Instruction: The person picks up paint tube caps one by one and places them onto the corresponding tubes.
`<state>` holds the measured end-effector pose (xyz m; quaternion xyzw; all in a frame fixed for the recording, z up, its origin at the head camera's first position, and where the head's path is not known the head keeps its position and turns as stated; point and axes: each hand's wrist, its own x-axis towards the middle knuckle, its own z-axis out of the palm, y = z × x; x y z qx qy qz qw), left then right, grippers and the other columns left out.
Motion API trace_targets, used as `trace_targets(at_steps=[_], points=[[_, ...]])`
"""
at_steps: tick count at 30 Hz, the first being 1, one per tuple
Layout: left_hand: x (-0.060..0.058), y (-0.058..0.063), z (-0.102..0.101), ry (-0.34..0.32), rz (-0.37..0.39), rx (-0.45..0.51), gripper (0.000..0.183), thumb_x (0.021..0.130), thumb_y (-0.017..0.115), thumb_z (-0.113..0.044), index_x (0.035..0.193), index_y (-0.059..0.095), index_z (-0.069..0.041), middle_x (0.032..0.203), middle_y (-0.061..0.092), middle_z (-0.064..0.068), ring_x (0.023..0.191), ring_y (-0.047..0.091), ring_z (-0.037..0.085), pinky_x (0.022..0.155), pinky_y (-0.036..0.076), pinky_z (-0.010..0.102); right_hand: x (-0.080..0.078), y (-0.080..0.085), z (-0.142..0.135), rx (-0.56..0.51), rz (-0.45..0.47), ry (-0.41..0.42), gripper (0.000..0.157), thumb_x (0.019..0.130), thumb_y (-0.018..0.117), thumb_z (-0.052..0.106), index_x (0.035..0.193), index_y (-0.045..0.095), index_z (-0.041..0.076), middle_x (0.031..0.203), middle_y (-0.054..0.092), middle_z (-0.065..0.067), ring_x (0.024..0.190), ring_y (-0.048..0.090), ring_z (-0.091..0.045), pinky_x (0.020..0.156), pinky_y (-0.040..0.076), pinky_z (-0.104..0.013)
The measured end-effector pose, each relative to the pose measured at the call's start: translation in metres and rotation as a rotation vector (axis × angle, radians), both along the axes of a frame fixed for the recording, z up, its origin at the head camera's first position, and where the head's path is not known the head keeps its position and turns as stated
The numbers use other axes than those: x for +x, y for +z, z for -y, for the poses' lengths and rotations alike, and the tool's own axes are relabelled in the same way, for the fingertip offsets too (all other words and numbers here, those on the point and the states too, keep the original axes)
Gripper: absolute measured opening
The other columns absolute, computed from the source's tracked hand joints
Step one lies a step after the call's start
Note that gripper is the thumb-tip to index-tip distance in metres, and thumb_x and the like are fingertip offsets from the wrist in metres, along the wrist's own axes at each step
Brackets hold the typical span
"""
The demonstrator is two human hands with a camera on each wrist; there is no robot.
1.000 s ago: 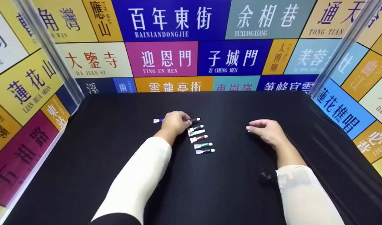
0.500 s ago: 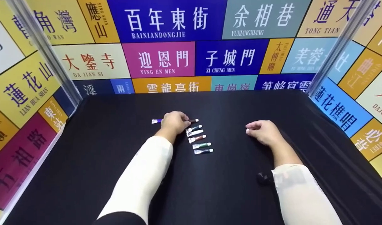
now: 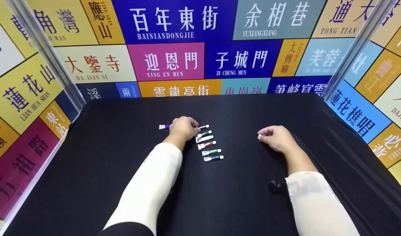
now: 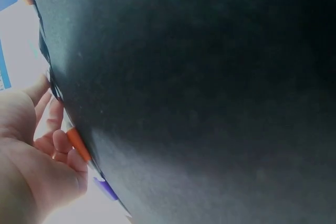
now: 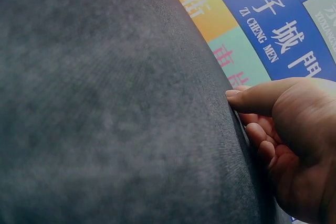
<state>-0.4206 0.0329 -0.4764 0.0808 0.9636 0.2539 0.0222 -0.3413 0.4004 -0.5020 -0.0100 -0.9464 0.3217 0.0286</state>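
My left hand [image 3: 184,127] is low over the black cloth, thumb and fingertips pinching the near end of a dark paint tube [image 3: 204,126]. Below it several more paint tubes lie in a slanting column, among them a white tube [image 3: 206,139], a reddish-brown tube [image 3: 207,145], a green tube [image 3: 212,152] and a dark tube [image 3: 214,158] at the bottom. Left of the hand, a purple tube [image 3: 164,126] sticks out. The left wrist view shows an orange tube [image 4: 79,144] beside the curled fingers. My right hand [image 3: 276,137] hovers apart on the right, its fingers loosely bent and holding nothing.
Black cloth [image 3: 240,183] covers the table. Upright panels with colourful place-name signs [image 3: 167,62] enclose the back and both sides, with a clear post [image 3: 358,49] at the right corner. A small black object [image 3: 277,186] sits by the right wrist.
The dark tube at my left fingertips has turned slightly, so lighter markings now show on it. The right hand has barely moved, and the other tubes lie as before.
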Motion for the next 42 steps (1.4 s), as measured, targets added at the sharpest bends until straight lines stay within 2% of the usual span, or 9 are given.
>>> trace_targets(at_steps=[9,17,20,23,27,30,36,42], points=[[-0.003,0.0,0.012,-0.01,-0.022,0.019,0.028,0.094,0.081,-0.036,0.12,0.082,-0.025,0.12,0.08,-0.005,0.13,0.062,0.034,0.116,0.044,0.052,0.001,0.001,-0.002,0.003,0.004,0.001,0.026,0.1,0.073,0.026,0.117,0.08,0.008,0.108,0.079,-0.012,0.1,0.067,-0.028,0.094,0.05,-0.04],[-0.007,0.001,0.03,0.041,-0.015,0.032,0.029,0.093,0.083,-0.037,0.12,0.08,-0.026,0.121,0.079,-0.004,0.129,0.065,0.03,0.114,0.046,0.053,0.004,0.005,0.0,-0.009,0.007,-0.001,0.026,0.103,0.07,0.029,0.12,0.078,0.01,0.117,0.078,-0.014,0.108,0.068,-0.031,0.104,0.052,-0.051],[-0.008,0.0,0.036,0.039,-0.008,0.06,0.03,0.094,0.082,-0.036,0.121,0.08,-0.024,0.122,0.079,-0.004,0.129,0.066,0.027,0.116,0.046,0.05,0.006,0.008,0.002,-0.021,-0.015,-0.001,0.027,0.103,0.071,0.03,0.119,0.078,0.01,0.117,0.078,-0.014,0.109,0.069,-0.031,0.104,0.052,-0.05],[-0.009,-0.001,0.042,0.033,0.001,0.141,0.031,0.094,0.082,-0.034,0.123,0.079,-0.02,0.123,0.079,0.0,0.126,0.068,0.025,0.116,0.047,0.045,0.005,0.009,0.004,-0.034,-0.048,-0.002,0.026,0.102,0.071,0.03,0.118,0.079,0.011,0.115,0.08,-0.013,0.107,0.071,-0.029,0.101,0.052,-0.045],[-0.009,-0.002,0.052,0.046,0.04,0.351,0.035,0.095,0.082,-0.025,0.125,0.077,-0.01,0.123,0.079,0.009,0.117,0.074,0.025,0.111,0.054,0.037,0.004,0.011,0.006,-0.047,-0.075,0.002,0.027,0.101,0.072,0.029,0.118,0.08,0.01,0.114,0.081,-0.012,0.106,0.071,-0.026,0.098,0.053,-0.041],[-0.01,-0.001,0.06,0.073,0.055,0.432,0.036,0.095,0.082,-0.023,0.126,0.077,-0.007,0.124,0.078,0.012,0.115,0.075,0.025,0.11,0.054,0.035,0.003,0.012,0.008,-0.048,-0.078,0.001,0.027,0.101,0.072,0.03,0.118,0.079,0.01,0.113,0.081,-0.012,0.105,0.071,-0.025,0.097,0.052,-0.04],[-0.01,-0.004,0.072,0.103,0.061,0.389,0.035,0.095,0.083,-0.027,0.125,0.078,-0.01,0.126,0.078,0.01,0.119,0.067,0.025,0.113,0.05,0.037,0.003,0.013,0.009,-0.04,-0.085,-0.002,0.028,0.101,0.073,0.032,0.118,0.08,0.011,0.112,0.081,-0.011,0.102,0.07,-0.022,0.095,0.052,-0.037],[-0.007,-0.005,0.075,0.089,0.08,0.342,0.039,0.091,0.087,-0.027,0.125,0.078,-0.009,0.125,0.079,0.009,0.119,0.067,0.026,0.113,0.05,0.038,0.004,0.013,0.01,-0.044,-0.09,0.004,0.028,0.101,0.074,0.033,0.118,0.08,0.011,0.113,0.081,-0.011,0.101,0.071,-0.021,0.092,0.053,-0.034]])
